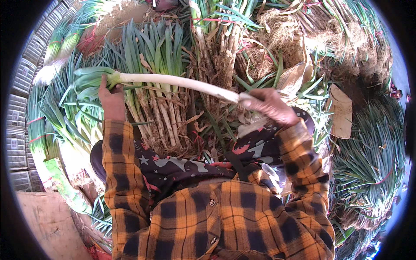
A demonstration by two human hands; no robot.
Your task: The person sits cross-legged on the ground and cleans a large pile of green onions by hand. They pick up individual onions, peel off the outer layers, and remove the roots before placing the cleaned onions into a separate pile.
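A long Welsh onion with a bare white stalk stretches across in front of me, bowed slightly. My left hand grips it where the stalk meets its folded green leaves. At the root end, my right hand has its fingers closed around the tip. Beneath the stalk stands a bundle of unpeeled Welsh onions, soil and dry skins still on their lower parts. Pale loose skins hang below my right hand.
Tied Welsh onion bundles lie on the right, and rooted ones at the back right. Cleaned white onions lie to my left, near stacked plastic crates. A wooden board is at lower left. Cardboard stands at right.
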